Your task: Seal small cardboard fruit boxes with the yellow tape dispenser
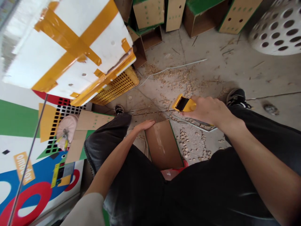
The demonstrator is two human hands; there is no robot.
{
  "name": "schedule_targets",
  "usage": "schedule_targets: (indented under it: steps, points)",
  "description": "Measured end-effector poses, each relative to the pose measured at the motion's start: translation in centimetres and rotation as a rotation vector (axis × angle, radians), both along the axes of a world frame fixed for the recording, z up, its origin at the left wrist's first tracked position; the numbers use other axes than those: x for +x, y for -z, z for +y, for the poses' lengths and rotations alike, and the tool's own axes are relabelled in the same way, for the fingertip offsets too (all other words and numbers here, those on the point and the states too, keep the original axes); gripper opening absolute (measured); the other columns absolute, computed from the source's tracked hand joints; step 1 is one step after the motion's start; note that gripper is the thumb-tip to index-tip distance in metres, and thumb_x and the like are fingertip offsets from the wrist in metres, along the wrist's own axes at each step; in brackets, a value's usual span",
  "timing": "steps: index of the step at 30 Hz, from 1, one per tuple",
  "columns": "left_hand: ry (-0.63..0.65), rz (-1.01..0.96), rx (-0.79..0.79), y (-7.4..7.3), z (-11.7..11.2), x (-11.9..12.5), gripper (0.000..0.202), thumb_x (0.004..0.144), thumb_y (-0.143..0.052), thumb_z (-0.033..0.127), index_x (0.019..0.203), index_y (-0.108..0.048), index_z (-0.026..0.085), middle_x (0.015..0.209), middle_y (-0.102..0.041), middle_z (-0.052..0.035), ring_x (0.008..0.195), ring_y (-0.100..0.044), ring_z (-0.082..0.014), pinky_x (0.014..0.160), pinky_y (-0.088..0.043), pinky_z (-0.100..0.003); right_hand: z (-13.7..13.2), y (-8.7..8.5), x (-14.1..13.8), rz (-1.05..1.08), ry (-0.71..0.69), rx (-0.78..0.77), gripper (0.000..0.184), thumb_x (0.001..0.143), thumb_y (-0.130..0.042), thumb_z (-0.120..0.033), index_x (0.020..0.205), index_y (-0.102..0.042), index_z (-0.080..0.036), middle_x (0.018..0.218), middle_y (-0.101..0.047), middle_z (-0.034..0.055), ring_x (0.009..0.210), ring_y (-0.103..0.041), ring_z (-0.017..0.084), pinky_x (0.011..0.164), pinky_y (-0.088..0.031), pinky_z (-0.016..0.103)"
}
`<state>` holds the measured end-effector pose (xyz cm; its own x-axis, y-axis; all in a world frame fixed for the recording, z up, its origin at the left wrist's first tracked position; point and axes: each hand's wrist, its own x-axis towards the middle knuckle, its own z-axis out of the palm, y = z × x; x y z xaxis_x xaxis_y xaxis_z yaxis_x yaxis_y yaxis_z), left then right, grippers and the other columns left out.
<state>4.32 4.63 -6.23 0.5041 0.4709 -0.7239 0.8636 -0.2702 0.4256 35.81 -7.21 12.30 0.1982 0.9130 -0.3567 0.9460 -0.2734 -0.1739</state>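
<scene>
A brown cardboard box [162, 146] with green edges and a strip of clear tape stands between my legs. My left hand [146, 124] lies over its upper left edge, fingers closed on the cardboard. To the right of the box and above the floor, my right hand [208, 110] is wrapped round a yellow tool with a black face [184, 104]. Most of this tool is hidden by the hand, so its kind does not show. Round cardboard discs [184, 142] are scattered on the floor beside the box.
A white foam box [70, 53] with orange tape rests on a yellow crate [117, 84] at upper left. Green-edged cartons [149, 14] line the back. A white perforated basket [277, 29] stands at upper right. A pale cable [174, 67] crosses the littered floor.
</scene>
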Motion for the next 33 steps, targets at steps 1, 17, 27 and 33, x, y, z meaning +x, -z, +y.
schedule_targets:
  steps: [1,17,27,33]
  points:
    - [-0.008,0.012,0.007,0.2,0.1,0.1,0.06,0.101,-0.029,0.044,0.146,-0.059,0.019,0.16,-0.055,-0.0127,0.147,-0.053,-0.0292,0.121,-0.04,-0.043,0.0,-0.1,-0.1,0.0,0.0,-0.003,0.07,0.084,-0.058,-0.076,0.126,-0.067,-0.02,0.108,-0.078,0.0196,0.101,-0.074,0.043,0.068,-0.04,0.04]
    - [0.001,0.016,0.454,-5.4,-3.6,2.5,0.063,0.11,-0.022,0.048,0.133,-0.066,0.009,0.132,-0.07,-0.0259,0.133,-0.062,-0.0375,0.114,-0.044,-0.055,-0.1,-1.2,-0.3,0.022,0.016,-0.015,0.069,0.084,-0.06,-0.074,0.127,-0.068,-0.02,0.112,-0.078,0.0207,0.103,-0.074,0.044,0.072,-0.048,0.043]
    - [0.227,-0.052,0.629,-6.0,-13.5,-0.5,0.166,0.054,-0.088,0.083,0.17,0.005,0.009,0.174,0.002,-0.0362,0.163,0.006,-0.0525,0.12,-0.02,-0.081,-0.9,-0.9,0.6,0.011,0.042,0.036,0.069,0.083,-0.063,-0.072,0.127,-0.068,-0.019,0.112,-0.077,0.0208,0.103,-0.074,0.045,0.073,-0.049,0.043]
    - [0.098,-0.118,0.609,-5.0,-12.4,-0.5,0.16,0.051,-0.1,0.063,0.168,-0.003,0.014,0.165,-0.031,-0.0337,0.157,-0.027,-0.0517,0.122,-0.031,-0.071,-0.4,-0.1,0.5,-0.014,0.022,0.029,0.077,0.082,-0.06,-0.08,0.127,-0.069,-0.019,0.11,-0.077,0.0212,0.099,-0.074,0.045,0.071,-0.048,0.043]
